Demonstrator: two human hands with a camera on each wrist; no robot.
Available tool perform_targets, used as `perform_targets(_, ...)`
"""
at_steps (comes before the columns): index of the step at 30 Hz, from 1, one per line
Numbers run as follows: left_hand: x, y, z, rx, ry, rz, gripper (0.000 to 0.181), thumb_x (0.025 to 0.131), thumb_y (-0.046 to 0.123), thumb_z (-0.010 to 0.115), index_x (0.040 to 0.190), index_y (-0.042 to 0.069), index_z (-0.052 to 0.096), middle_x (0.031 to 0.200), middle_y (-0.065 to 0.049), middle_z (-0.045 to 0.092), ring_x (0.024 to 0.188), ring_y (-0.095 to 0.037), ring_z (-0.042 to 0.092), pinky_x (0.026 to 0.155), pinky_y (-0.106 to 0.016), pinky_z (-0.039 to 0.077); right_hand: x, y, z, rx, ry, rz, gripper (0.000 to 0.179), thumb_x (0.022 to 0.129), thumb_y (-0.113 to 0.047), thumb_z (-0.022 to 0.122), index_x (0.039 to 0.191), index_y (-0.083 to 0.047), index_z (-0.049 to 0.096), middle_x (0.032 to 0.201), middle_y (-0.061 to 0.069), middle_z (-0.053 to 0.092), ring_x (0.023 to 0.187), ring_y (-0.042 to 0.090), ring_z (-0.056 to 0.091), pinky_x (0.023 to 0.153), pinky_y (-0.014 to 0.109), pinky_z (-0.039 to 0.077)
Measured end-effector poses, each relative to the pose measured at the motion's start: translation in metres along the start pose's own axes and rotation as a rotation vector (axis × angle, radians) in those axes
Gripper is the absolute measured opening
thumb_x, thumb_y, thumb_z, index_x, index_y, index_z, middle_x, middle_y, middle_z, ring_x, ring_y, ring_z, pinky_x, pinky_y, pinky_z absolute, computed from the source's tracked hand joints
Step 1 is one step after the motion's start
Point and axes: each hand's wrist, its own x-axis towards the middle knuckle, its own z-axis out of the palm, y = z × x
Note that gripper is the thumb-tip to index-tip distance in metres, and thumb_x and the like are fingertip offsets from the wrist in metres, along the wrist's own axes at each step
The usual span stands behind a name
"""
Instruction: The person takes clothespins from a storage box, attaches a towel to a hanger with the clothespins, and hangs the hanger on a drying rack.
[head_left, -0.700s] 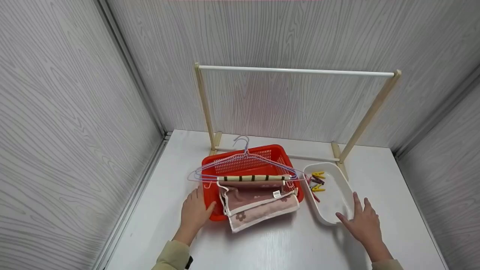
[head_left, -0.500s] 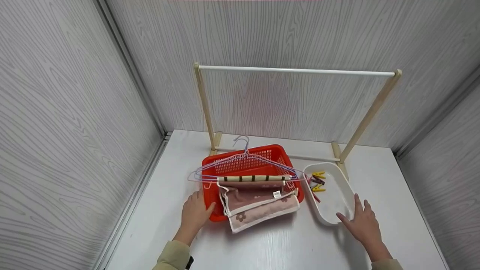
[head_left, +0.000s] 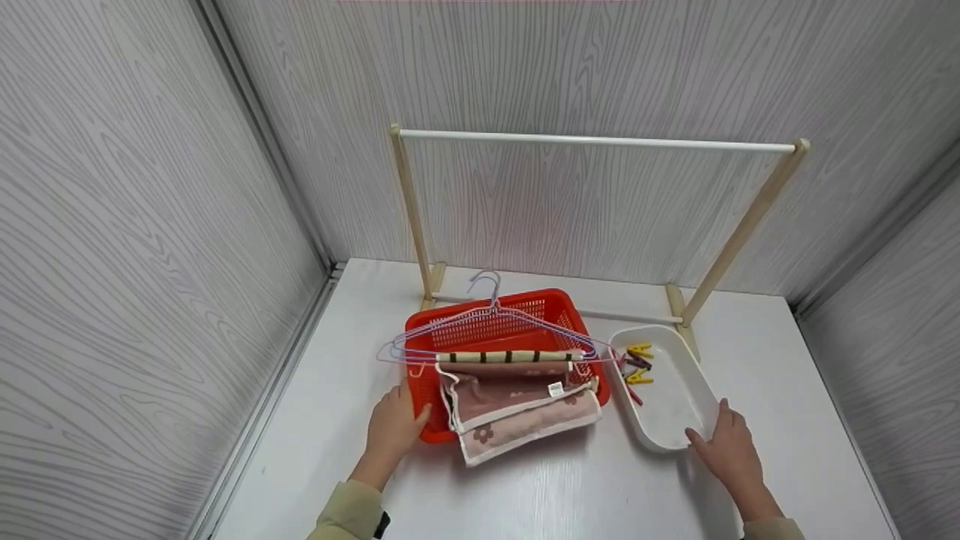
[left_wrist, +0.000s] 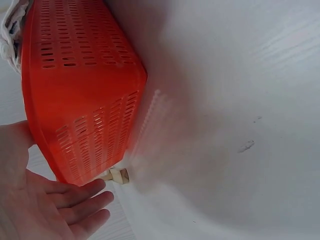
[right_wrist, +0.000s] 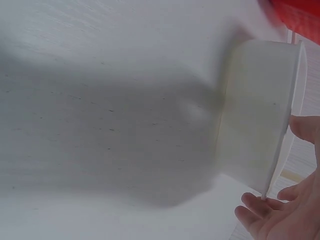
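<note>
Right hand (head_left: 729,454) grips the white tray (head_left: 694,382) by its corner, likely to steady it; left hand (head_left: 394,424) I read as loose, straight-fingered at the red basket (head_left: 551,296) corner; hangers (head_left: 495,304) bridge the basket, so the towel (head_left: 517,394) drapes over its near rim

A grained grey wall (head_left: 630,71) backs my white table (head_left: 540,499) at the far edge; trim (head_left: 260,420), perhaps metal, lines the left.
</note>
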Motion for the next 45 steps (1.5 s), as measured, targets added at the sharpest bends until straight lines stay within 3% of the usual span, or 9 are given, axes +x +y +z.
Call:
perform_targets(8, -0.003, 0.006, 0.003, -0.021, -0.001, -0.027, 0.064, 0.099, 0.028, 0.073, 0.145, -0.01, 0.05, 0.118, -0.024, 0.069, 0.105, -0.038, 0.069, 0.1, -0.054, 0.058, 0.009, 0.006, -0.004, -0.013, 0.026, -0.03, 0.088, 0.101, -0.028, 0.062, 0.154, 0.026, 0.018, 0.148, 0.054, 0.03, 0.138, 0.068, 0.038, 0.113, 0.072, 0.038)
perform_targets(18, -0.005, 0.011, -0.001, 0.024, 0.025, -0.033, 0.068, 0.098, 0.023, 0.073, 0.147, -0.016, 0.046, 0.114, -0.028, 0.069, 0.102, -0.041, 0.07, 0.095, -0.055, 0.059, 0.018, 0.007, -0.006, -0.019, 0.047, -0.055, 0.079, 0.101, -0.021, 0.062, 0.152, 0.026, 0.024, 0.146, 0.053, 0.036, 0.135, 0.067, 0.043, 0.111, 0.07, 0.042)
perform_targets(25, -0.006, 0.016, -0.005, -0.004, -0.009, -0.071, 0.068, 0.099, 0.022, 0.072, 0.15, -0.013, 0.043, 0.118, -0.026, 0.068, 0.106, -0.04, 0.07, 0.098, -0.055, 0.059, 0.022, 0.007, -0.006, -0.016, 0.074, -0.075, 0.077, 0.099, -0.018, 0.065, 0.152, 0.025, 0.028, 0.144, 0.053, 0.04, 0.133, 0.066, 0.047, 0.109, 0.069, 0.044)
perform_targets(35, -0.004, 0.012, -0.002, -0.117, -0.002, -0.066, 0.062, 0.099, 0.013, 0.07, 0.149, -0.012, 0.043, 0.118, -0.028, 0.069, 0.107, -0.041, 0.07, 0.098, -0.057, 0.057, 0.028, 0.008, -0.008, -0.032, 0.0, -0.05, 0.088, 0.096, -0.03, 0.068, 0.153, 0.024, 0.026, 0.143, 0.052, 0.038, 0.132, 0.065, 0.047, 0.11, 0.068, 0.045)
perform_targets(45, -0.005, 0.009, -0.004, -0.235, -0.009, -0.064, 0.061, 0.096, 0.006, 0.067, 0.15, -0.01, 0.043, 0.128, -0.032, 0.065, 0.119, -0.047, 0.066, 0.107, -0.061, 0.051, 0.032, 0.013, -0.01, 0.004, -0.108, -0.099, 0.103, 0.095, -0.04, 0.068, 0.155, 0.025, 0.016, 0.147, 0.054, 0.032, 0.136, 0.067, 0.042, 0.113, 0.07, 0.042)
